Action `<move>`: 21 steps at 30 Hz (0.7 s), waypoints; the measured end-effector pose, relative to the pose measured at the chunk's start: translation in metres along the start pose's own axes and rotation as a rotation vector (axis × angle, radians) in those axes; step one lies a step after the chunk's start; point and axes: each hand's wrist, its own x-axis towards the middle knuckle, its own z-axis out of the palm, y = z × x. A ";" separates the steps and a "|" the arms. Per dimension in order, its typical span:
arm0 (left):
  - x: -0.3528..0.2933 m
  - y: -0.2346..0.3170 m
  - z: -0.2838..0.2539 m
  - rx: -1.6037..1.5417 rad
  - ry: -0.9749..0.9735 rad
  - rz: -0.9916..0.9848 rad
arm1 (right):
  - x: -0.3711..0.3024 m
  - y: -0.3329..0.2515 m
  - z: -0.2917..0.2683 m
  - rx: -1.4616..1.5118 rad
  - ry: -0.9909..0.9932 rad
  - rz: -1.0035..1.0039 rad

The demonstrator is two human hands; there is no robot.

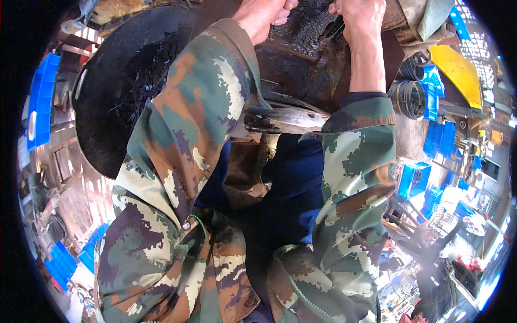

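Both forearms, in camouflage sleeves, reach up to the top edge of the view. My left hand is closed there, fingers curled, and whatever it grips is out of sight. Across from it my right hand is closed too, partly cut off by the edge. A dark, narrow piece shows right beside its fingers; I cannot tell its kind or whether it is held. Beneath and between the hands lies a dark brown, wet-looking work surface, glossy and rough near the top.
A large black round pan with thin dark scraps stands at the left. Below the work surface is a worn metal part. On the right are a black ribbed cylinder, a yellow panel and blue bins. More blue bins stand far left.
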 end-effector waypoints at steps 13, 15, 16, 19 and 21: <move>-0.010 0.004 0.004 0.241 0.048 0.025 | 0.006 0.016 0.003 0.023 -0.027 -0.038; -0.009 0.003 0.003 0.264 0.041 0.042 | 0.007 0.018 0.005 0.032 -0.010 -0.028; -0.009 0.003 0.003 0.283 0.035 0.053 | 0.007 0.019 0.006 0.034 -0.007 -0.034; -0.010 -0.001 0.000 0.289 0.023 0.036 | 0.008 0.025 0.008 -0.014 0.003 0.019; -0.008 0.000 -0.006 0.328 0.002 0.049 | 0.001 0.026 0.004 0.010 -0.008 0.037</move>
